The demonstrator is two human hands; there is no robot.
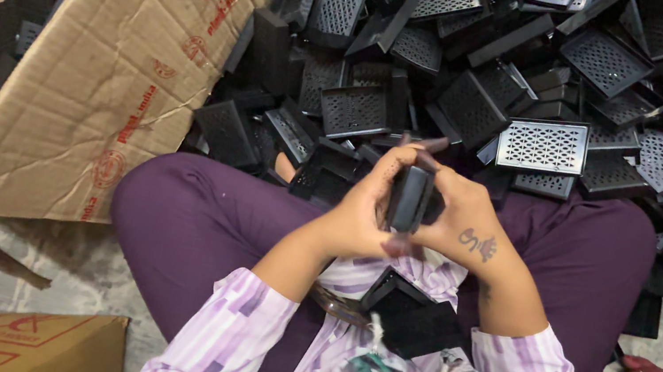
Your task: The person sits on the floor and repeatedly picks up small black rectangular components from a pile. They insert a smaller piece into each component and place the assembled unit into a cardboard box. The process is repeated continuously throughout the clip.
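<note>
Hands meet at frame centre over the purple lap: the left hand and right hand both have fingers wrapped round a small black rectangular plastic housing, held upright. It looks light, stiff and smooth-sided, best gripped by its long edges. A heap of black perforated plastic covers fills the upper right.

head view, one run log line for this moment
left hand: holds black part | right hand: holds same part | pile of black grilles ahead
</note>
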